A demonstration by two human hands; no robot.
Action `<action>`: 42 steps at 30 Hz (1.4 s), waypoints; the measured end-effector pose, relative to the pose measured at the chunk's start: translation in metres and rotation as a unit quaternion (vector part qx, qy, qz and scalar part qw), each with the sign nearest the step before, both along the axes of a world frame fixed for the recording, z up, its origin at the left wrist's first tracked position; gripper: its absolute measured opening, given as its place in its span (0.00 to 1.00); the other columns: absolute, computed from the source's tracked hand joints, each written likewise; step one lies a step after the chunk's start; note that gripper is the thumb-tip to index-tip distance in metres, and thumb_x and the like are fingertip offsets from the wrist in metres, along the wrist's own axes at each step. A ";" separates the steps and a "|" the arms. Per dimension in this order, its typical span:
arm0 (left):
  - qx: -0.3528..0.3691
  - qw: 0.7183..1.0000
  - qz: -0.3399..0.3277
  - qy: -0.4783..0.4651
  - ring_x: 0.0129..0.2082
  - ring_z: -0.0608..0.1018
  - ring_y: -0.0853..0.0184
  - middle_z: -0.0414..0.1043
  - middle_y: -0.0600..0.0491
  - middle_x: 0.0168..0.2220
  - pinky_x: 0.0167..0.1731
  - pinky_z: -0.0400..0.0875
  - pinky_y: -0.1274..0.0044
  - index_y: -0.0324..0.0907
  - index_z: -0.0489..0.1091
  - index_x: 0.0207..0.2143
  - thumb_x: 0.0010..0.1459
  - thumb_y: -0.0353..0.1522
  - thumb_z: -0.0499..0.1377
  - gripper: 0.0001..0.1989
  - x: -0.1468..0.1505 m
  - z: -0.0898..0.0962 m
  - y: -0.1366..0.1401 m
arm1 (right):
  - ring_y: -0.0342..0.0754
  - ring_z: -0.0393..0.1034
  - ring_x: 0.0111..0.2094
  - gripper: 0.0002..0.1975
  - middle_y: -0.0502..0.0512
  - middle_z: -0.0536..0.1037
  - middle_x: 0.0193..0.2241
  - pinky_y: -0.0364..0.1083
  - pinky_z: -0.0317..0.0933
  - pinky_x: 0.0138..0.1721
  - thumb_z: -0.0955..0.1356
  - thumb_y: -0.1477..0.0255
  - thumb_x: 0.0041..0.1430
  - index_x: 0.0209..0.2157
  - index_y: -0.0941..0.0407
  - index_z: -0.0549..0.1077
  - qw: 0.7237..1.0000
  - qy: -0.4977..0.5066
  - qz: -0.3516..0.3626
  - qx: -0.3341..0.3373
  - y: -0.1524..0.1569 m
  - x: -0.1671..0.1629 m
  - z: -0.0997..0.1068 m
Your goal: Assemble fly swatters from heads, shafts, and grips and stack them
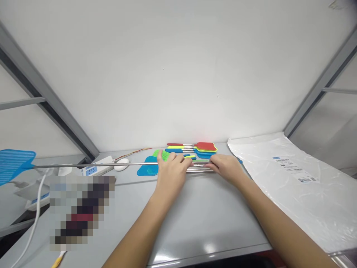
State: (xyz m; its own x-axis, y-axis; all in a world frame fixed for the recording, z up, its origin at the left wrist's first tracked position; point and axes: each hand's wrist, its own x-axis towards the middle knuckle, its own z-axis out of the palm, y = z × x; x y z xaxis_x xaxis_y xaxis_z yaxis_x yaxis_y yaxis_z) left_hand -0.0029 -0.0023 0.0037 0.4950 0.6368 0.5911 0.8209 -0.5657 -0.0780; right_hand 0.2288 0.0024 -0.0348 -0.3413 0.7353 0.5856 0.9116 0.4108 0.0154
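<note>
Workshop-type workstn., exact use unconf. Evid.: grey metal post (52, 101), white partition wall (178, 82), grey bench (212, 216), power strip (100, 166).

At the left edge, the blue swatter head (17, 166) looks like ribbed plastic, its rod (97, 165) smooth, shiny metal. The grey tabletop (212, 212) at lower centre is smooth and glossy; at right, the plastic wrapping (304, 201) is crinkled and shiny.

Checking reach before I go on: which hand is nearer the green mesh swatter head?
Left. The left hand overlaps the green mesh swatter head in view; contact is unclear. The right hand is farther off, to its right.
</note>
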 end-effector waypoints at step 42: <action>0.010 0.999 0.035 -0.009 0.36 0.70 0.64 0.72 0.54 0.30 0.55 0.46 0.54 0.48 0.72 0.35 0.64 0.34 0.51 0.10 -0.019 0.015 0.001 | 0.41 0.56 0.20 0.23 0.47 0.65 0.17 0.43 0.45 0.26 0.61 0.53 0.61 0.20 0.55 0.63 0.996 0.016 -0.044 0.080 -0.003 0.025 0.004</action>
State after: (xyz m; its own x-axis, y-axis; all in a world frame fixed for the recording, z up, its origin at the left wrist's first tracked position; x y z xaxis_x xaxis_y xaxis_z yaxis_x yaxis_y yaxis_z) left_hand -0.0223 -0.0010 0.0187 0.4399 0.6572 0.6120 0.8593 -0.5060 -0.0743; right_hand 0.2543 -0.0003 -0.0312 -0.2593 0.6576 0.7074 0.9448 0.3246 0.0445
